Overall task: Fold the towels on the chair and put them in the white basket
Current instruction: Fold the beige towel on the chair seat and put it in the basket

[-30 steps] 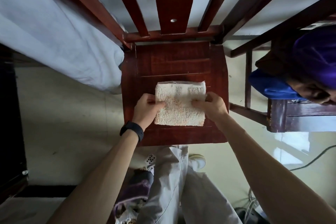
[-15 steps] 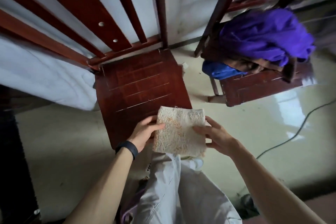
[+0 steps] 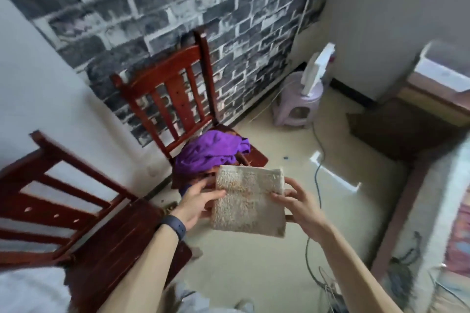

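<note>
Lifted clear of the near chair [image 3: 106, 244] now: folded beige towel [image 3: 248, 202], carried in the air over the floor with the view swung round to the right. Left hand [image 3: 197, 201] clamped on its left edge, thumb on top; right hand [image 3: 297, 207] pinching the right edge, fingers under. Fold done, then, by the look of it, and drop-off next. No white basket surely in view; search probably still on. More to fold on the far chair [image 3: 178, 99]: purple cloth [image 3: 208, 154] heaped on its seat.

Brick-print wall [image 3: 178, 7], glossy floor [image 3: 254, 262]
</note>
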